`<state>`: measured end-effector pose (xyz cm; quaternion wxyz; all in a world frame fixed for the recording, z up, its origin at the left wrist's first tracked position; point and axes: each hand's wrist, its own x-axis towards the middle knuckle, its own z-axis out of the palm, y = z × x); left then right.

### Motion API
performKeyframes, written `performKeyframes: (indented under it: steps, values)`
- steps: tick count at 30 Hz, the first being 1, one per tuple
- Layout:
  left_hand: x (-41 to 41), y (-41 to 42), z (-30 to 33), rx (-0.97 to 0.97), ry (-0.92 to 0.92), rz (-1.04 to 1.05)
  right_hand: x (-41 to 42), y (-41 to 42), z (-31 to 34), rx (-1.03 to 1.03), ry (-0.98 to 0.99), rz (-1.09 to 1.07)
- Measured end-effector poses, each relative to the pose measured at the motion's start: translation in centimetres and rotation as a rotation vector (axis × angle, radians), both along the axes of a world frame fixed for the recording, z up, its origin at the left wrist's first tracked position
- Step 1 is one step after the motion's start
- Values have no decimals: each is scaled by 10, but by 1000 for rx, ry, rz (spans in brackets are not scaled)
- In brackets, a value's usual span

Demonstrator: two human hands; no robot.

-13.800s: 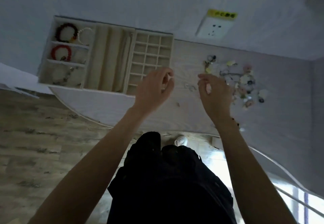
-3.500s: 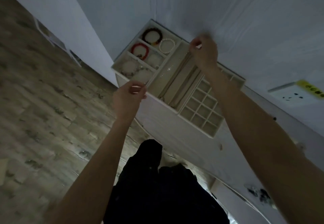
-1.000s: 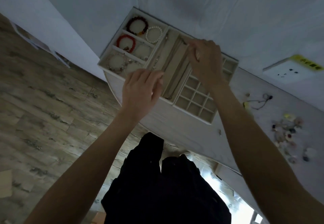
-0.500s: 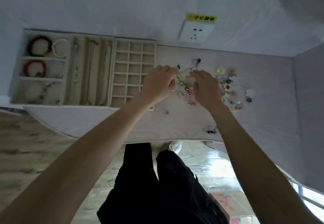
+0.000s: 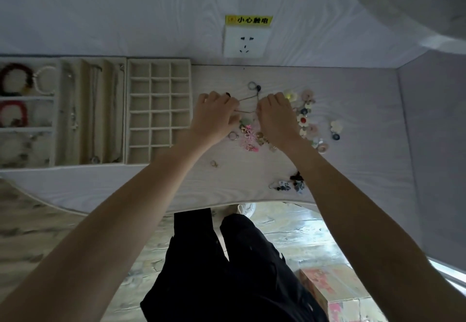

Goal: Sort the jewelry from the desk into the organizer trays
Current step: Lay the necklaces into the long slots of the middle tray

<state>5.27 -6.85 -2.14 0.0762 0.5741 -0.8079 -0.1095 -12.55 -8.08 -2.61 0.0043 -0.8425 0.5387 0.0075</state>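
A thin necklace chain [image 5: 247, 105] is stretched between my left hand [image 5: 214, 117] and my right hand [image 5: 276, 120], both pinched on it just above the desk. Its dark pendant end [image 5: 255, 87] lies farther back. Below and right of my hands sits a loose pile of small jewelry [image 5: 305, 120], with pink pieces [image 5: 249, 137] between my wrists. The beige organizer stands at the left: a grid tray [image 5: 157, 111] of small cells, a channel tray [image 5: 92, 112] with chains, and a bracelet tray [image 5: 22, 110] holding red, dark and white bracelets.
A small ring [image 5: 213, 163] lies alone near the desk's front, and a dark beaded cluster [image 5: 290, 184] sits by the front edge under my right forearm. A wall socket [image 5: 245, 41] with a yellow label is behind. A patterned box [image 5: 327, 289] rests on the floor.
My hands left the channel tray and came right to the jewelry pile. They now hold a chain taut between them, spread wider than half a second ago.
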Motion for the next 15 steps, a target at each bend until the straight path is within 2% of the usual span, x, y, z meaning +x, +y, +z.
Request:
performKeyframes:
  steps: [1, 3, 5, 6, 9, 11, 15]
  values:
    - [-1, -1, 0, 46, -4, 16, 3, 1, 6, 24, -90, -26]
    - [-2, -5, -1, 75, 54, 44, 11, 1, 29, 123, -441, -156]
    - [-8, -5, 2, 54, 263, 65, 19, -1, 58, 226, -796, -309]
    - [-13, -5, 7, 72, 422, 74, 22, -3, 70, 247, -899, -351]
    - [-20, -4, 30, 194, 848, 153, 27, -4, 93, 281, -1061, -383]
    - [-16, -2, 45, 279, 957, 226, 29, -2, 100, 287, -1152, -384]
    - [11, 3, 64, 339, 1161, 243, 41, 6, 111, 241, -1192, -406]
